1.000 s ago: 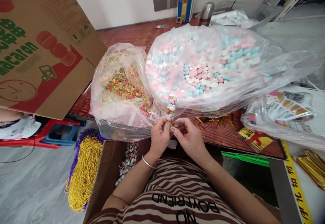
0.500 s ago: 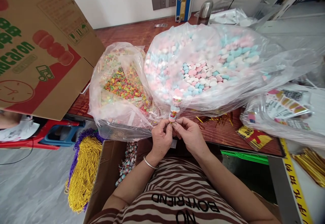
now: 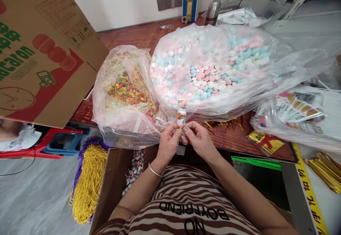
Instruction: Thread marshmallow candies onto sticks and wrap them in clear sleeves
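A small printed clear candy packet (image 3: 181,114) stands up between my fingertips at the table's front edge. My left hand (image 3: 168,141) pinches its lower end, thumb pressed to fingers. My right hand (image 3: 199,138) is closed on the same end from the other side; a speck of gold shows between the fingertips, too small to make out. Just beyond lies a big clear bag (image 3: 247,96) of pink, white and blue candies (image 3: 210,77). To its left, another clear bag (image 3: 106,121) holds small coloured ring-shaped candies (image 3: 130,89).
Gold twist ties (image 3: 231,124) lie right of my hands, near a yellow-and-red packet (image 3: 265,143). A carton (image 3: 53,57) stands at left, a person's arm (image 3: 9,130) below it. An open box (image 3: 110,181) with wrapped candies (image 3: 134,169) sits below the table; gold bead strands (image 3: 87,181) hang beside it.
The packet has turned between my fingers and now shows a flatter, narrower side. Both hands keep their pinch in nearly the same place. The view has shifted slightly.
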`<move>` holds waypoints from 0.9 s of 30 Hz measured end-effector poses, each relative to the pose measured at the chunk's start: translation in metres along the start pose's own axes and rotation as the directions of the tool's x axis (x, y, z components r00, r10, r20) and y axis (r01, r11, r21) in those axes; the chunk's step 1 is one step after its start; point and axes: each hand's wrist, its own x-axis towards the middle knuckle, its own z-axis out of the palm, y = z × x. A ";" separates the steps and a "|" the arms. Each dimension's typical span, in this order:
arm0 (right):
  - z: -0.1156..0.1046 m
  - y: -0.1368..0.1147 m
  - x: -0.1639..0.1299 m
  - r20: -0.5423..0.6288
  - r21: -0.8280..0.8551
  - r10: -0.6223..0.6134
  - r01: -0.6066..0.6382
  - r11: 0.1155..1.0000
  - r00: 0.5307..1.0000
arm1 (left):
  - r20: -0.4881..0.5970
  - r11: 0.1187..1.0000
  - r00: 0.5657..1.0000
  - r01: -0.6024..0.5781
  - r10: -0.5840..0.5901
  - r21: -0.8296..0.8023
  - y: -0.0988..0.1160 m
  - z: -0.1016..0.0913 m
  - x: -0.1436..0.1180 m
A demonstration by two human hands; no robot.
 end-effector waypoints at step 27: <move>0.007 -0.003 0.003 -0.121 0.369 0.198 -0.141 0.918 0.973 | 0.063 0.586 0.806 -0.479 0.589 0.653 -0.010 0.003 0.002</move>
